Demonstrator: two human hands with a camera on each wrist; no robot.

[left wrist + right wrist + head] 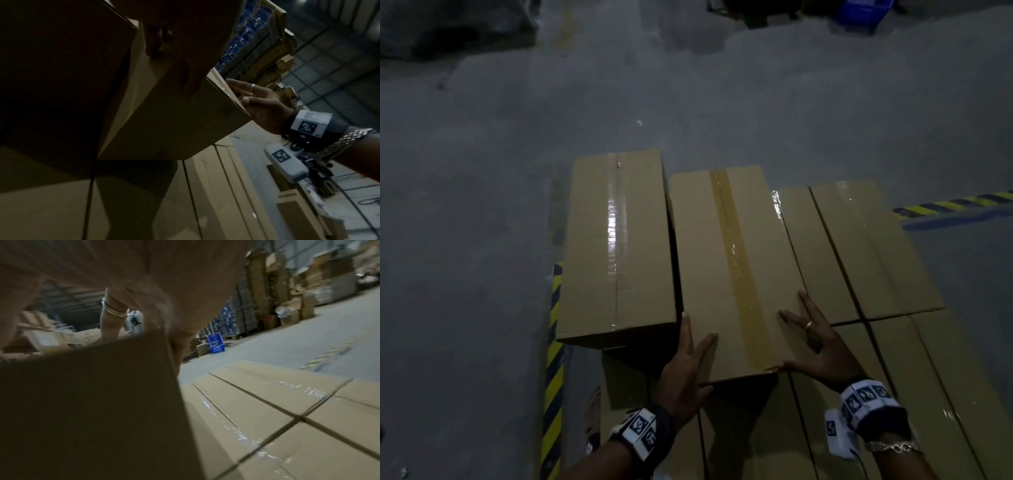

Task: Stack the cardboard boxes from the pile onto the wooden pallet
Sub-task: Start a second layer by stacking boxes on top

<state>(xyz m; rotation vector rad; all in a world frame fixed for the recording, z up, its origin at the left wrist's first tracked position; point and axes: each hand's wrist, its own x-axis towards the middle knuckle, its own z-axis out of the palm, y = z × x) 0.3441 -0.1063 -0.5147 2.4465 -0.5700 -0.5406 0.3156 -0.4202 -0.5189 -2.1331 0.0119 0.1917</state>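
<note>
A cardboard box sealed with brown tape (736,267) lies on a lower layer of boxes (859,246). It is close beside a second upper box (616,246) on its left. My left hand (688,353) is at its near left corner, fingers straight along the left edge and thumb on the top. My right hand (815,342) lies flat on the top near the right corner, fingers spread. In the left wrist view the box's near face (164,121) is dark, with my right hand (257,100) on its far edge. The pallet is hidden.
Yellow-black hazard stripes run along the floor at the left (553,359) and at the right (955,202). Bare grey concrete lies beyond the boxes. A blue crate (216,344) and tall cardboard stacks (267,280) stand far behind.
</note>
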